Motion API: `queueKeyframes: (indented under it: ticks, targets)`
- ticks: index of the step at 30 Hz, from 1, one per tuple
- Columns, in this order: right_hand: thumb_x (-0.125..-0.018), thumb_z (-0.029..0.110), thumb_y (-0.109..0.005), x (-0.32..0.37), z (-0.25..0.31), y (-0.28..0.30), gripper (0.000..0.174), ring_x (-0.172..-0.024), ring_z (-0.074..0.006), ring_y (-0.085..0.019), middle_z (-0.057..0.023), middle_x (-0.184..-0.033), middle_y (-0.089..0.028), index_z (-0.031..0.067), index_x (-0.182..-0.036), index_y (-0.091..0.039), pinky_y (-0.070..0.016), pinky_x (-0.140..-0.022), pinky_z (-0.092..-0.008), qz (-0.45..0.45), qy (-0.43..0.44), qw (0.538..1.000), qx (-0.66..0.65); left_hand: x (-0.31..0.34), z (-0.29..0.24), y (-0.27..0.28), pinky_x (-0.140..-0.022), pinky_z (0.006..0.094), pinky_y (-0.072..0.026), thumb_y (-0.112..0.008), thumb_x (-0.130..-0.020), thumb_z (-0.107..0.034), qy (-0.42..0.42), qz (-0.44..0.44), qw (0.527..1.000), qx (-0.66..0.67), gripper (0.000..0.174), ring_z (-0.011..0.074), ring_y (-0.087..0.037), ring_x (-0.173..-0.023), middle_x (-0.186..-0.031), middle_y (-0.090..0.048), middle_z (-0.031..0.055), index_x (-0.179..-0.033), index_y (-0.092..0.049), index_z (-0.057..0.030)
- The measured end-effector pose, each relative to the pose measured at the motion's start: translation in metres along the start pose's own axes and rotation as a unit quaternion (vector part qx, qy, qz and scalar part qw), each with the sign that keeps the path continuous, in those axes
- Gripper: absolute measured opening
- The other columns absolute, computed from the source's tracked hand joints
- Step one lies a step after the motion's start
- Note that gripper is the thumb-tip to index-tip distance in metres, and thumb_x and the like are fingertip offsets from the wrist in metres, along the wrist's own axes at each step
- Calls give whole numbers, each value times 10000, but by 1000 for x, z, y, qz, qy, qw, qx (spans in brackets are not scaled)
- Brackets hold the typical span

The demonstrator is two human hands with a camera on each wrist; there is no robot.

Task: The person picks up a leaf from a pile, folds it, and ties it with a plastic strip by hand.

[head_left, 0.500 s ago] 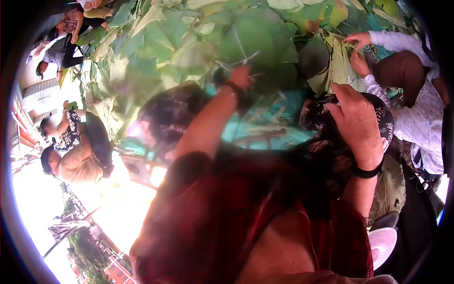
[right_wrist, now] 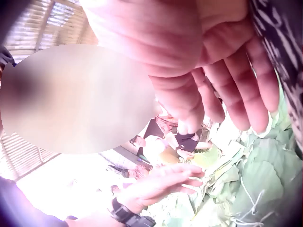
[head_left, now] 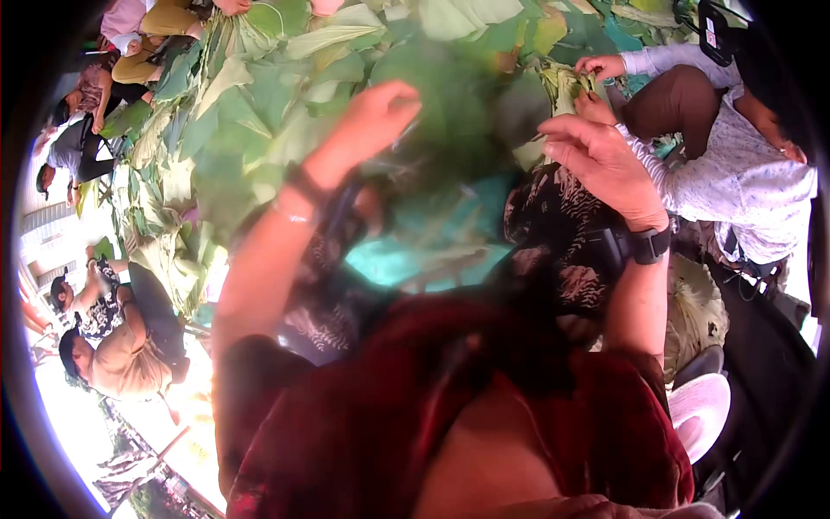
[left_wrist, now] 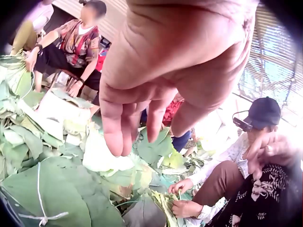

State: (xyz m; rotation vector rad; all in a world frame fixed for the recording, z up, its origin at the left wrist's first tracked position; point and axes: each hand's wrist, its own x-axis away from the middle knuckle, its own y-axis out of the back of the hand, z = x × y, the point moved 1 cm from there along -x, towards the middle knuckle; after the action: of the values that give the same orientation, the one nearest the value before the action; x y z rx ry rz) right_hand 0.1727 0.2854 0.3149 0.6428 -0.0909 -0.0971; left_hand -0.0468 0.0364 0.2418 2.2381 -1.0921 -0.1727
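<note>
Broad green leaves [head_left: 225, 91] blanket the area before you; a slatted wall [left_wrist: 270, 52] stands beyond. White string [left_wrist: 43, 218] crosses a leaf stack [left_wrist: 61, 189] between your raised hands. Your left hand [head_left: 376, 117] hangs with fingers loosely bent; your right hand's [head_left: 605, 164] fingers are slightly apart. Both hold nothing. At right, a seated person [head_left: 726, 182] handles leaves.

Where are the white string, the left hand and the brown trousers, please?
White string [left_wrist: 44, 220], left wrist view: on its knot.
Left hand [head_left: 379, 114], head view: on its middle.
Brown trousers [left_wrist: 229, 174], left wrist view: near the bent knee.
</note>
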Motion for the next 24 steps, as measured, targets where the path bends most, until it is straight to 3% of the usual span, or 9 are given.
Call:
queueKeyframes:
  ticks: [2, 3, 6, 7, 12, 15, 18, 23, 24]
  targets:
    - [-882, 258, -667, -7, 3, -5, 253, -808, -377, -646, -183, -869, -678, 41, -1009, -644, -503, -707, -424, 18, 26, 993, 117, -2, 2, -5, -735, 283, -488, -645, -932, -245, -30, 3, 999, -12, 331, 135, -592, -833, -962, -659, 71, -1188, -621, -37]
    - [-882, 289, -653, -9, 5, -9, 268, -828, -397, -639, -179, -868, -678, 41, -983, -648, -500, -736, -454, 33, 9, 992, 123, -5, 4, -11, -778, 321, -498, -641, -926, -235, 26, 0, 998, -56, 309, 204, -626, -882, -999, -659, 123, -1166, -621, -41]
    - [-871, 285, -648, -10, 2, -30, 258, -834, -393, -644, -172, -859, -676, 46, -967, -658, -509, -747, -460, 55, 25, 983, 176, -3, -10, -28, -817, 373, -504, -644, -910, -234, -124, -16, 984, -130, 298, 305, -637, -947, -1060, -647, 159, -1128, -620, -30]
    - [-863, 269, -640, -10, -1, -42, 239, -836, -389, -648, -174, -857, -675, 45, -942, -665, -515, -748, -462, 89, 36, 974, 204, 1, -22, -29, -861, 415, -495, -642, -897, -232, -123, 2, 986, -113, 299, 372, -610, -1014, -1126, -625, 172, -1117, -613, -32]
    - [-823, 221, -629, -27, 40, -71, 198, -822, -376, -659, -191, -838, -669, 34, -855, -685, -528, -733, -466, 268, 32, 933, 238, 11, -31, -29, -867, 416, -496, -632, -893, -205, -162, 29, 973, -164, 298, 370, -599, -1038, -1120, -622, 167, -1133, -600, -33]
    - [-814, 224, -642, -57, 47, -93, 200, -825, -374, -661, -186, -835, -671, 40, -870, -693, -524, -749, -469, 295, 52, 904, 306, 16, -26, -26, -858, 424, -500, -623, -893, -185, -156, 17, 969, -190, 280, 370, -600, -1037, -1118, -622, 175, -1130, -603, -37]
    - [-812, 208, -640, -90, 33, -99, 196, -844, -368, -665, -186, -858, -676, 50, -910, -700, -524, -749, -470, 237, 101, 947, 193, 12, -32, -20, -828, 436, -511, -609, -896, -162, -139, -16, 971, -193, 262, 373, -611, -1006, -1094, -631, 177, -1129, -604, -43]
    - [-820, 207, -636, -119, -29, -158, 241, -879, -352, -666, -175, -948, -689, 60, -1006, -682, -525, -763, -459, 210, 59, 937, 272, 9, -13, -26, -785, 437, -525, -593, -911, -162, -137, -61, 970, -192, 232, 383, -630, -932, -1010, -656, 176, -1111, -611, -46]
    - [-826, 213, -634, -120, -51, -182, 230, -885, -348, -666, -174, -946, -691, 64, -993, -686, -522, -776, -455, 171, 102, 963, 184, 9, -12, -29, -788, 434, -525, -594, -914, -172, -141, -54, 972, -177, 233, 384, -631, -928, -1007, -657, 178, -1108, -613, -45]
